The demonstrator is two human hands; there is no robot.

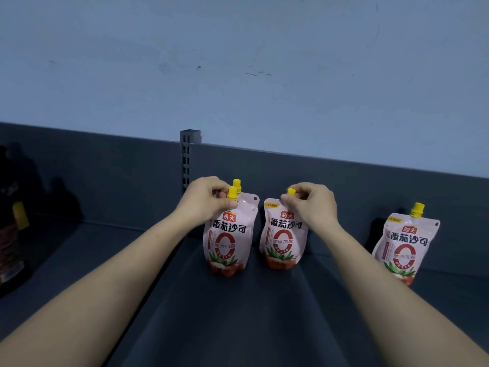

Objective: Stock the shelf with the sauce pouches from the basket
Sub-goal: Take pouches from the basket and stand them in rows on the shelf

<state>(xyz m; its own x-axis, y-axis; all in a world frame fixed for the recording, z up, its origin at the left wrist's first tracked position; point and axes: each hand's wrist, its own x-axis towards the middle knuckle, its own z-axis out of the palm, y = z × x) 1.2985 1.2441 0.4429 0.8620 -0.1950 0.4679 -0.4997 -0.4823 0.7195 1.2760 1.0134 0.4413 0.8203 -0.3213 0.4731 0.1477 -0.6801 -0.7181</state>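
Observation:
Pink tomato sauce pouches with yellow caps stand upright on the dark grey shelf. My left hand pinches the top of the left pouch by its spout; a second pouch stands right behind it, only its cap and upper edge showing. My right hand pinches the spout of the middle pouch. A further pouch stands alone to the right, untouched. The basket is out of view.
The shelf's dark back panel and a slotted upright post rise behind the pouches, with a pale wall above. Dark bottles stand at the far left of the shelf.

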